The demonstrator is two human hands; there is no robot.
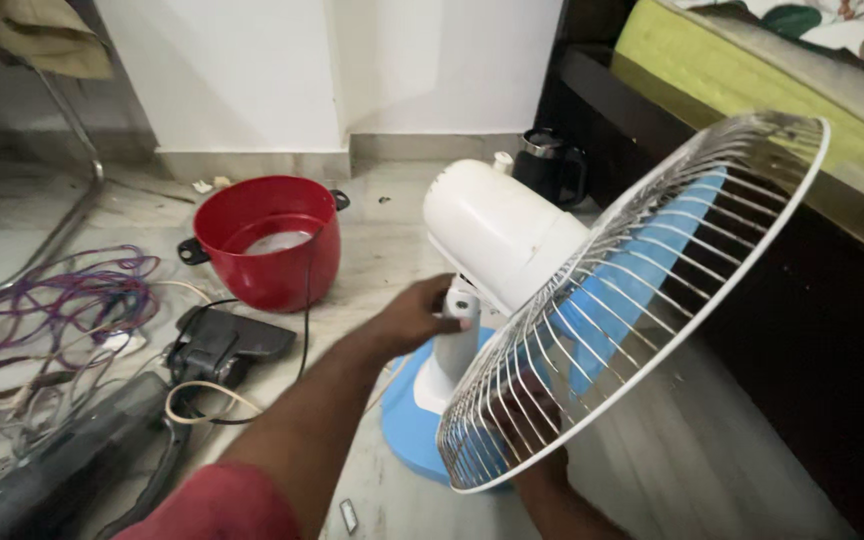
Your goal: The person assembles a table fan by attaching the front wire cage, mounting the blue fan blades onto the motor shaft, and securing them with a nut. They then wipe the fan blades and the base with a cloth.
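Left hand (414, 318) fingers (449, 322) grip fan (512, 240) neck; right hand (532, 425) behind grille

Glossy white plastic on the fan (497, 235) motor housing, thin pale wire for the grille (642, 300), smooth blue plastic blades (632, 290). Shiny red pot (267, 240). Polished stone floor (392, 250), faintly veined.

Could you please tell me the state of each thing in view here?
White and blue table fan: upright on its blue base, head tilted, blades not blurred.
White wire fan guard: fitted over the blue blades.
Red round cooker pot: open, no lid.
Black electric kettle: upright, lid shut.
Tangle of purple wires: loose on the floor.
Left hand: gripping the fan neck.
Right hand: behind the guard, grip unclear.
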